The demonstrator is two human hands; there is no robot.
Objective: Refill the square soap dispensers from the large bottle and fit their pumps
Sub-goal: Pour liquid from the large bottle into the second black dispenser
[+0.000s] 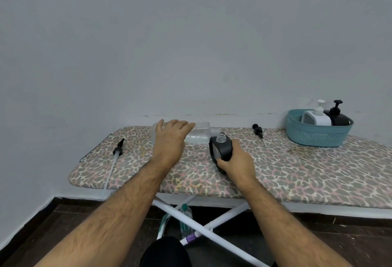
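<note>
The rear of the large clear bottle [197, 134] is covered by the left hand [169, 139], whose fingers are curled over it; the bottle is laid on its side, mouth turned to 3 o'clock, and its contents are hard to make out. One long-tubed black pump [118, 150] is seen on the bench [297, 171] at 9 o'clock of that hand, its tube running over the near edge. One black square dispenser [220, 149] is gripped by the right hand [237, 160], tilted, its open neck just beside the bottle's mouth; its lower part is hidden by the fingers. A second, smaller black pump [257, 130] is laid at 2 o'clock of the right hand. In the teal basket [316, 135] at the far right, two pumped dispensers are counted, one white [317, 116], one black [339, 117], both partly hidden by the rim.
</note>
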